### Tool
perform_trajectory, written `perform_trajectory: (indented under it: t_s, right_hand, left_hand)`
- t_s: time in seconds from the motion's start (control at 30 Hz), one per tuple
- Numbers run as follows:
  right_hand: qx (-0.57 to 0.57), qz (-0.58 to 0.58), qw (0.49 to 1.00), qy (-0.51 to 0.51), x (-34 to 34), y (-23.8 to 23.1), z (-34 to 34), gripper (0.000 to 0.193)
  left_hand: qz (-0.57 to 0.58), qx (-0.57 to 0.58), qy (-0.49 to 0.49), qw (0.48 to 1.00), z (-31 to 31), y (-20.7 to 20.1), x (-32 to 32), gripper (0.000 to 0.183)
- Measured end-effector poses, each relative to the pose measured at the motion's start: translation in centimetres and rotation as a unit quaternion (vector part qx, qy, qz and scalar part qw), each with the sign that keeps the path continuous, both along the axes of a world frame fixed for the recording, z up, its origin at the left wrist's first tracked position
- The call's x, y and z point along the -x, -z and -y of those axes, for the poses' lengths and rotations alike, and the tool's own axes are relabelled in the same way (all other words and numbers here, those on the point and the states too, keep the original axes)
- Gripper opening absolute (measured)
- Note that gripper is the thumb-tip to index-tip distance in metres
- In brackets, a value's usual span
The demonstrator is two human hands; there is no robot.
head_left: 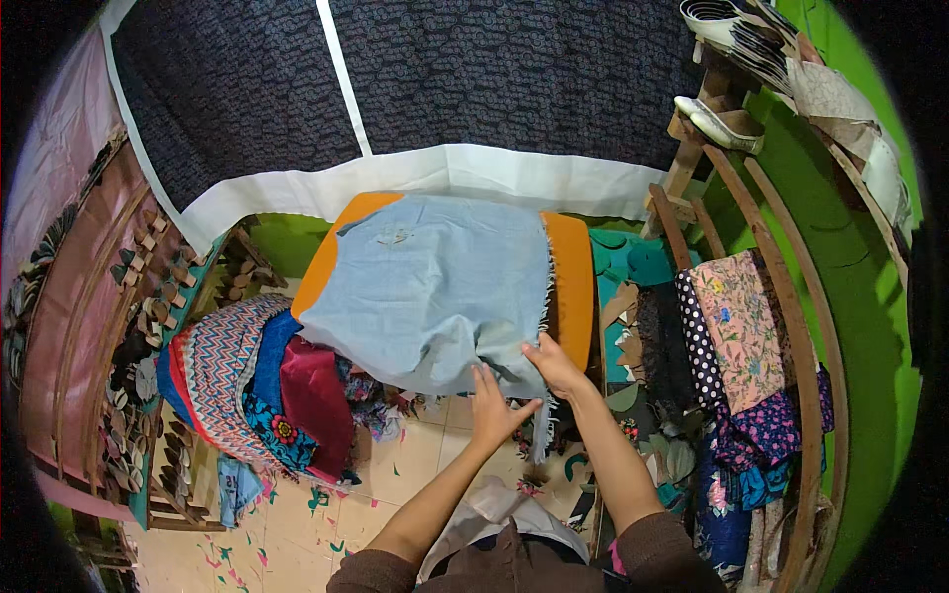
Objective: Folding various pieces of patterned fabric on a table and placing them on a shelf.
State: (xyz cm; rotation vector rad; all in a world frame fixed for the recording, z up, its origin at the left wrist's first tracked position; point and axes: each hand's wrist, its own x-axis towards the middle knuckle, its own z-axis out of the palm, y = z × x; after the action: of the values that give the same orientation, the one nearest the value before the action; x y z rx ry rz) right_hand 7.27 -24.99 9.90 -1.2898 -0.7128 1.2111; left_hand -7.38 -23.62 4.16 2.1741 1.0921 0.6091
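A light blue denim cloth [435, 287] with a frayed right edge lies spread over an orange, padded-looking surface [570, 277]. Its near edge hangs over the front and is wrinkled close to my hands. My left hand [494, 410] rests against that near edge, fingers stretched and thumb pointing right. At the near right corner, my right hand [559, 368] grips the cloth beside the frayed side; some of its fingers are hidden. A frayed strip dangles below the right hand.
Folded fabrics [232, 366] are piled at the left, beside a rack with shoe parts [148, 326]. At the right, a wooden rack [791, 296] bears a floral cloth [741, 331] and pale shoes [717, 127]. Scraps litter the tiled floor [395, 494]. A dark curtain [524, 79] hangs behind.
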Motion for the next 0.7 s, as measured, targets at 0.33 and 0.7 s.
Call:
perform_trajectory:
  t_s: [0.33, 0.7]
  right_hand:
    - [-0.052, -0.190, 0.977, 0.083, -1.1, -1.6, -0.6, 0.028]
    - [0.004, 0.645, 0.729, -0.231, 1.6, -4.0, 3.7, 0.075]
  left_hand:
    - [-0.088, 0.069, -0.030, 0.993, 1.6, 0.2, 2.8, 0.039]
    - [0.049, -0.218, 0.021, 0.975, -1.7, -6.9, 6.8, 0.020]
